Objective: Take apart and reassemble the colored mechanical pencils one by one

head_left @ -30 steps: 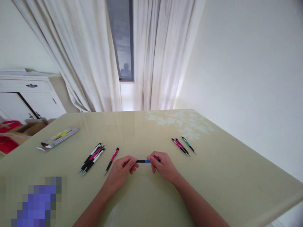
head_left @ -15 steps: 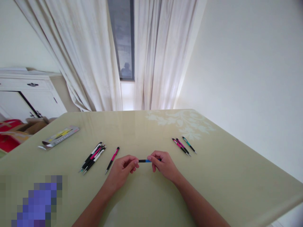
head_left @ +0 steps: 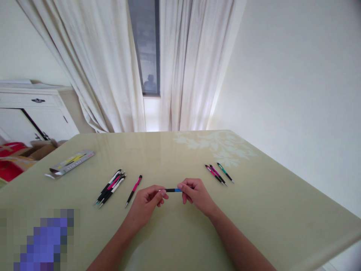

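A black and blue pen is held level between my two hands, just above the pale green table. My left hand pinches its left tip with thumb and fingers. My right hand is closed round its right end. A single pink and black pen lies on the table just left of my left hand. Farther left lies a bundle of several pens. Three more pens lie to the upper right of my right hand.
A flat grey packet with yellow print lies at the table's far left. A white cabinet stands beyond the left edge, curtains hang behind the table, and a plain wall is on the right.
Both hands and the pen have risen slightly and shifted a little away from me. More of the pen's left tip shows between the hands now.
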`<action>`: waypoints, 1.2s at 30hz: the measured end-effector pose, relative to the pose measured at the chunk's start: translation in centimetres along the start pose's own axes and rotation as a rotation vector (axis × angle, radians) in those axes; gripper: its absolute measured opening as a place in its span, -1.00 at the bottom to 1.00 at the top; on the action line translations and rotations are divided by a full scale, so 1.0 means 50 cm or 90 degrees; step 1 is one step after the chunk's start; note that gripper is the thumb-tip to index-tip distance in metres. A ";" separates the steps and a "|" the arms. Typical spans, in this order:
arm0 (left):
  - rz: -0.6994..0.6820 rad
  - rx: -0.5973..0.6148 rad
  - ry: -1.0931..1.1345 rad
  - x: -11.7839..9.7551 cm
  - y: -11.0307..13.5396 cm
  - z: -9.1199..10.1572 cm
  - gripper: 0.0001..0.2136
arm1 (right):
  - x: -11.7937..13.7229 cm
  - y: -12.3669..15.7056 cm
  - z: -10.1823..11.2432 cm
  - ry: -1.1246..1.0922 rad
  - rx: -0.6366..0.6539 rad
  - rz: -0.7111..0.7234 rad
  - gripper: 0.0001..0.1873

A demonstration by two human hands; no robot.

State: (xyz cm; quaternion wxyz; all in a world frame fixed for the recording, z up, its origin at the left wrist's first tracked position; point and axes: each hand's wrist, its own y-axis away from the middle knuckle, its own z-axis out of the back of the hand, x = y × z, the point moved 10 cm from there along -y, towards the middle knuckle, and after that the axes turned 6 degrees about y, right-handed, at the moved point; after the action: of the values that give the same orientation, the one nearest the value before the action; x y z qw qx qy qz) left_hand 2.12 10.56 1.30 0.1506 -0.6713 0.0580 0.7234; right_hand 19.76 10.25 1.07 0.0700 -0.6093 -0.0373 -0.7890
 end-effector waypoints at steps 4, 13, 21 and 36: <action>-0.009 0.006 0.001 0.007 0.005 -0.002 -0.68 | -0.010 -0.003 0.000 -0.052 -0.002 -0.027 -0.51; -0.048 0.058 -0.126 -0.019 0.017 -0.031 -0.77 | 0.007 0.004 0.006 -0.068 -0.030 -0.016 -0.48; -0.080 0.002 -0.165 -0.027 0.016 -0.020 -0.80 | 0.015 0.005 0.031 -0.020 -0.093 0.003 -0.57; -0.101 0.023 -0.205 -0.027 0.016 -0.021 -0.81 | 0.014 0.010 0.014 0.003 -0.049 -0.011 -0.55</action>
State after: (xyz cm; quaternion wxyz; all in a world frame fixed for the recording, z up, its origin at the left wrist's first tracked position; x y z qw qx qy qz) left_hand 2.97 9.31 2.45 0.2268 -0.5466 -0.0067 0.8060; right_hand 20.35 9.81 1.90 0.0396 -0.6091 -0.0122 -0.7920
